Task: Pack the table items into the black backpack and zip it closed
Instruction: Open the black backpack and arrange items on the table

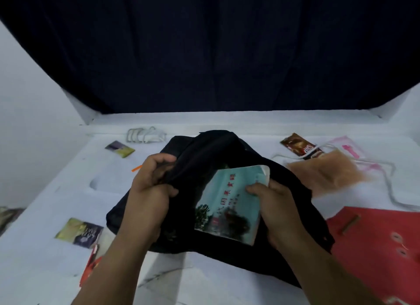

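Observation:
The black backpack (218,150) lies on the white table in the middle of the view, its top opening facing me. My left hand (152,191) grips the left edge of the opening and holds it apart. My right hand (277,211) holds a pale blue book (227,204) with red characters on its cover by the right edge. The book's upper end sits in the mouth of the bag.
On the left lie two yellow-purple packets (79,232) (120,148), a coiled white cable (145,134) and a red item (91,268). To the right sit a brown snack wrapper (297,145), a tan fuzzy item (329,175), a pink pouch (347,150) and a red folder (375,247). A dark curtain hangs behind.

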`<state>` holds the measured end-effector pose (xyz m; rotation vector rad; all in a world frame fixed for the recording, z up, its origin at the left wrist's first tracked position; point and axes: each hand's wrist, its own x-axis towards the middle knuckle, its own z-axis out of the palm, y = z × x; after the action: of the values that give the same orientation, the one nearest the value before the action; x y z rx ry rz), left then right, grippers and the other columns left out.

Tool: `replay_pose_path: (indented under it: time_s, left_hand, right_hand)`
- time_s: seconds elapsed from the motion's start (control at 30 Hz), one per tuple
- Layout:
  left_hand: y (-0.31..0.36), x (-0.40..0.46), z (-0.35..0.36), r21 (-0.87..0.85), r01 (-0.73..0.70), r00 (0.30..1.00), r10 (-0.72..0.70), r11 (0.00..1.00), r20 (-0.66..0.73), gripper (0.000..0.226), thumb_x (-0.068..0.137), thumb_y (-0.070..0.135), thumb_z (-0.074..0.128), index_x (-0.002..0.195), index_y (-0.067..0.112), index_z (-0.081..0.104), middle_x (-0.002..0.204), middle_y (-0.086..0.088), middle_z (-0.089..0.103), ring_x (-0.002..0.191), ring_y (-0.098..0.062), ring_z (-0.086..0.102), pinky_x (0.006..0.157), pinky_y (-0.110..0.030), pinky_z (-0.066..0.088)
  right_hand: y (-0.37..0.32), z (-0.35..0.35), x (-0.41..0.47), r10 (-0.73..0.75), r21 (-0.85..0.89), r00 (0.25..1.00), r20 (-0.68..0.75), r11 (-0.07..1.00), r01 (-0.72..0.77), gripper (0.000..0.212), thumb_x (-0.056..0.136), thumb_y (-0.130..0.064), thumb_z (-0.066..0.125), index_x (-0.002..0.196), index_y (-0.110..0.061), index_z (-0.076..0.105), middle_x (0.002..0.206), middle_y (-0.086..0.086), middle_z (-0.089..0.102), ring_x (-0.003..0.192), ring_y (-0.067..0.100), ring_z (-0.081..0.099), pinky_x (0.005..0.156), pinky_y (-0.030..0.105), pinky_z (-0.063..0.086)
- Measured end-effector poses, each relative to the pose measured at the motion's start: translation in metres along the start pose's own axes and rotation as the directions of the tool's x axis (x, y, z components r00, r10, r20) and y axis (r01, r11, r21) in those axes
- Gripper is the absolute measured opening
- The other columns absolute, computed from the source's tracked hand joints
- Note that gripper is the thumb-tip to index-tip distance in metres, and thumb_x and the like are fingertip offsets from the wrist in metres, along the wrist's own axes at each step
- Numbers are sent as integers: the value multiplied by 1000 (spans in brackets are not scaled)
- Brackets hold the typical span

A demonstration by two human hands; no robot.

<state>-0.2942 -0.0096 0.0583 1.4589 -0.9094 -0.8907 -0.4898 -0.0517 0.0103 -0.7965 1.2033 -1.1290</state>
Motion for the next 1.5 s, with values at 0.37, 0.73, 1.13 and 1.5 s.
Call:
replay_pose_path:
  time_s: [0.37, 0.73, 1.13, 1.5]
  left_hand:
    - [-7, -4, -4, 13, 19, 994, -17, 1000, -112, 55, 73, -28, 40, 93, 17, 65, 99, -2, 76, 85, -28, 66, 68, -35, 47]
    - [-56, 5, -5, 619, -90, 995, 39, 780, 96, 48, 84, -4, 47, 108, 36, 49, 67, -1, 60, 48, -11, 46, 54, -42, 43]
    - [-58, 10, -4, 494, -107, 990, 47, 863, 131, 25, 92, 12, 68, 105, 29, 54, 83, 21, 66, 66, 5, 59, 61, -9, 45]
    - [-69, 42, -16, 588, -254, 965, 157, 768, 211, 31, 73, 62, 71, 87, 36, 62, 125, 18, 54, 132, 3, 38, 118, -55, 24]
  right_hand:
    - [76, 5, 73, 94, -417, 913, 397, 904, 88, 110, 76, -9, 79, 157, -31, 9, 129, -1, 64, 109, 15, 67, 96, 44, 55]
    - [115, 1, 76, -265, -619, 923, 278, 686, 383, 70, 87, -34, 74, 148, -18, 45, 103, 0, 59, 93, 15, 65, 75, 4, 40]
    - [94, 3, 91, 21, -796, 879, 477, 434, 422, 104, 82, -64, 66, 159, -29, 5, 148, 5, 32, 135, 24, 43, 108, 29, 38]
    - [76, -4, 83, -179, -691, 935, 306, 634, 347, 45, 86, -34, 75, 127, -17, 67, 101, -6, 67, 92, 5, 64, 91, 21, 49]
